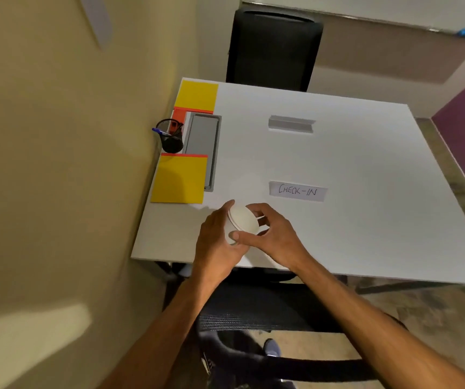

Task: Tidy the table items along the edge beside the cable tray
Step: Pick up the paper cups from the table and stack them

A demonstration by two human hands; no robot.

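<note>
White round container (pixel 241 221), lid on: near-left part of desk (pixel 352 164), held tilted between both hands, lid face up and twd far right, axis leaning same way. L hand (pixel 217 242) wraps its left side, R hand (pixel 274 237) fingers (pixel 256 210) grasp lid rim, thumb at near edge. Cable tray (pixel 203 147) at left edge, long axis near–far; yellow sheets (pixel 180 179) and pen cup (pixel 171 137) beside it; CHECK-IN card (pixel 298 191) to the right.

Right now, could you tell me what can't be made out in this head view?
- White cup: lower body and any contents, hidden by left hand and right hand.
- Pen holder: contents too small, beyond one blue pen.
- Far label: no text readable; blurred.
- Cable tray: interior unseen, covered.
</note>
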